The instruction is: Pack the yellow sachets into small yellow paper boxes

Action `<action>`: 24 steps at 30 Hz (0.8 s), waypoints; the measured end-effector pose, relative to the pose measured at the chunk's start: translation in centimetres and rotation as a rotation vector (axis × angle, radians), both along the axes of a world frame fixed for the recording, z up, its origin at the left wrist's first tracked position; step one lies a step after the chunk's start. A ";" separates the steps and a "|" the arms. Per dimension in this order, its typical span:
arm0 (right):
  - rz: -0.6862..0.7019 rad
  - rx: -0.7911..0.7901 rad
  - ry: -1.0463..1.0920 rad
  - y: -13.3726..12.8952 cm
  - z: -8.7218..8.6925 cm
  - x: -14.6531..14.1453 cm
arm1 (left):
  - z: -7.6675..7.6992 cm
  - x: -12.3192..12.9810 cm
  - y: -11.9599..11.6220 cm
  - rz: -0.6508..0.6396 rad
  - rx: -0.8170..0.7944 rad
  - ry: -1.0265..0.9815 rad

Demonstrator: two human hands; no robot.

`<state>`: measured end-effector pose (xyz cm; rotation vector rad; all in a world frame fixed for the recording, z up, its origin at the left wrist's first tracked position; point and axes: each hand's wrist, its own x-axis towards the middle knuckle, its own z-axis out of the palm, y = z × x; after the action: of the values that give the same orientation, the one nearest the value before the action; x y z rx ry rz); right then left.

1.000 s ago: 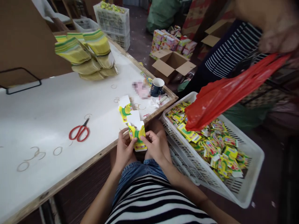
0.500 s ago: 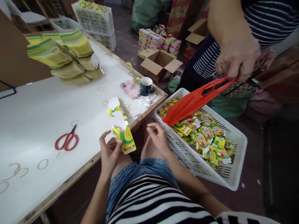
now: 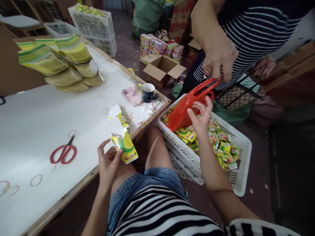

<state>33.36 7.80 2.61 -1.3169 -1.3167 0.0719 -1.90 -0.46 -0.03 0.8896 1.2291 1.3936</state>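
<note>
My left hand (image 3: 108,162) pinches a small yellow and green printed carton (image 3: 128,147) between thumb and fingers, above my lap at the table edge. Its upper end stands open, with white inner card showing. My right hand (image 3: 202,116) is raised over the white crate (image 3: 246,157), fingers apart and empty. Right beside it hangs a red plastic bag (image 3: 182,111); whether my fingers touch it I cannot tell. Another person's hand (image 3: 221,59) grips the bag's handles. Many small yellow cartons (image 3: 223,147) lie in the crate under the bag.
On the white table (image 3: 81,118) are red-handled scissors (image 3: 64,152), loose rubber bands, a dark mug (image 3: 148,93), more yellow card pieces (image 3: 119,114) and bundled stacks of flat cartons (image 3: 76,62). An open cardboard box (image 3: 162,68) and filled crates (image 3: 92,28) stand on the floor behind.
My right hand has moved from above my lap up and right to the red bag, its fingers spreading. The other person's hand and bag handles have shifted left. My left hand still holds the carton.
</note>
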 end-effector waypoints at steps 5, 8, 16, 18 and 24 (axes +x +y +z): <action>0.135 -0.180 -0.074 -0.9 -1.4 -0.8 | -0.1 -0.3 -0.1 0.011 -0.015 0.007; -0.082 -0.067 -0.062 -1.1 -1.8 -0.4 | -0.3 -0.4 0.0 0.020 -0.033 0.014; 0.073 -0.030 0.022 2.4 1.5 1.6 | -0.5 0.1 0.6 0.028 -0.033 -0.009; 0.107 -0.096 -0.008 1.6 1.5 1.2 | -0.5 0.3 0.6 0.019 -0.033 -0.009; 0.135 -0.114 -0.312 -4.2 -0.6 -0.4 | -0.5 0.0 0.8 0.024 -0.080 0.017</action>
<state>32.96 3.62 2.03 -1.3720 -1.6877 0.0357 -1.94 0.38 -0.54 0.8352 1.3031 1.3486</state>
